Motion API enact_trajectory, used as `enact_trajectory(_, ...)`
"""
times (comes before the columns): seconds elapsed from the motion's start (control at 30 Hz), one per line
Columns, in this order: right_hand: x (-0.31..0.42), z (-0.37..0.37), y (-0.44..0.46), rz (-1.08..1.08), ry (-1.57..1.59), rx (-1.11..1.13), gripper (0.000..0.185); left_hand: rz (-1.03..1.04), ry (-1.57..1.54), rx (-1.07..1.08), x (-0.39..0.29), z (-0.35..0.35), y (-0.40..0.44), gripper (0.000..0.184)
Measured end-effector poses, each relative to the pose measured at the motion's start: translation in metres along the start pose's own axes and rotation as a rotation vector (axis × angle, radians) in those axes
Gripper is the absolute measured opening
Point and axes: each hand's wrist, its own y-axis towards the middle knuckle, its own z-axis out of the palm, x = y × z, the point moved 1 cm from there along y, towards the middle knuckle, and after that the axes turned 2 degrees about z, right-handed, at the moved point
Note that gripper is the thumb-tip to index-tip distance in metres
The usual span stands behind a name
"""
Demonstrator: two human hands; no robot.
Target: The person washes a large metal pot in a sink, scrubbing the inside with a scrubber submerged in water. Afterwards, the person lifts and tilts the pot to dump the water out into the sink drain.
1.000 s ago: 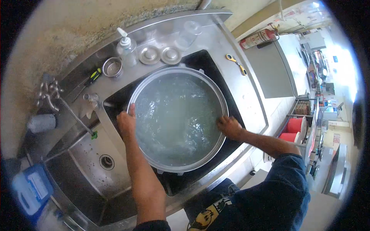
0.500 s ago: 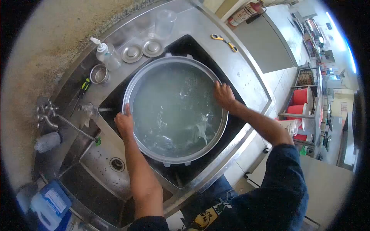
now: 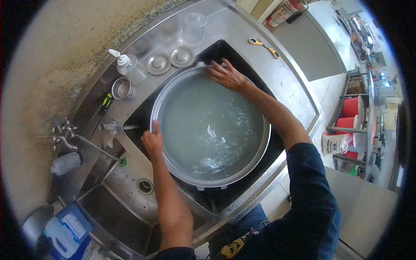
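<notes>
A large round metal pot (image 3: 265, 151) full of cloudy water sits in the dark square sink basin (image 3: 223, 50). My left hand (image 3: 152, 141) is closed on the pot's left rim, with its thumb lying along the top. At the far rim, beside a handle lug, my right hand (image 3: 227, 77) has its fingers stretched out and apart. They reach over the rim and are slightly blurred, so how firmly they touch it is hard to tell. Ripples and bright glints show on the water, mostly towards the near side.
Behind the pot stand a pump bottle (image 3: 132, 69), two round metal lids (image 3: 158, 64), a clear container (image 3: 194, 27) and a small metal cup (image 3: 122, 88). Yellow-handled scissors (image 3: 264, 47) lie at the right. A faucet (image 3: 110, 126) and a second sink basin (image 3: 130, 173) are at the left.
My right hand has moved from the pot's right rim to its far rim, and its fingers have opened out. My left hand keeps its hold. The water's ripples have shifted.
</notes>
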Motion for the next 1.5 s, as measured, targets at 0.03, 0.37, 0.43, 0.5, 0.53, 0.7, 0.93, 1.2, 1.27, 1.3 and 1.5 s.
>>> enact_trajectory(0.03, 0.001, 0.008, 0.022, -0.047, 0.029, -0.113, 0.028, 0.007, 0.022, -0.003, 0.003, 0.004, 0.002, 0.08)
enact_trajectory(0.37, 0.0, -0.025, -0.1, 0.23, -0.056, 0.352, 0.044, 0.06, 0.051, -0.025, 0.008, 0.009, 0.003, 0.079)
enact_trajectory(0.43, 0.026, -0.044, -0.144, 0.265, -0.036, 0.582, 0.047, 0.033, 0.017, -0.015, 0.003, 0.004, 0.003, 0.079)
enact_trajectory(0.5, 0.065, -0.05, -0.19, 0.145, -0.004, 0.628, 0.054, -0.003, -0.019, -0.002, 0.004, 0.005, 0.002, 0.079)
enact_trajectory(0.53, 0.086, -0.055, -0.202, 0.098, 0.03, 0.662, 0.049, -0.006, -0.025, -0.003, 0.005, 0.007, 0.002, 0.079)
enact_trajectory(0.7, 0.167, -0.077, -0.193, 0.202, 0.327, 1.027, 0.039, -0.033, -0.017, 0.002, -0.004, -0.004, -0.001, 0.079)
enact_trajectory(0.93, 0.342, -0.03, -0.18, -0.084, 1.061, 1.009, 0.036, 0.021, -0.008, 0.009, 0.006, 0.007, 0.004, 0.08)
enact_trajectory(1.2, 0.387, -0.038, -0.005, 0.9, 1.732, 0.315, 0.034, 0.065, 0.058, 0.037, 0.009, 0.009, 0.014, 0.077)
enact_trajectory(1.27, 0.395, -0.012, 0.035, 1.146, 1.621, 0.285, 0.037, 0.088, 0.063, -0.037, 0.013, 0.015, 0.011, 0.077)
enact_trajectory(1.3, 0.392, 0.009, 0.057, 1.173, 1.521, 0.221, 0.037, 0.111, 0.058, -0.097, 0.012, 0.015, 0.01, 0.077)
enact_trajectory(1.5, 0.284, 0.11, 0.148, 1.32, 0.875, 0.608, 0.034, 0.017, 0.067, 0.098, 0.003, 0.005, 0.012, 0.084)
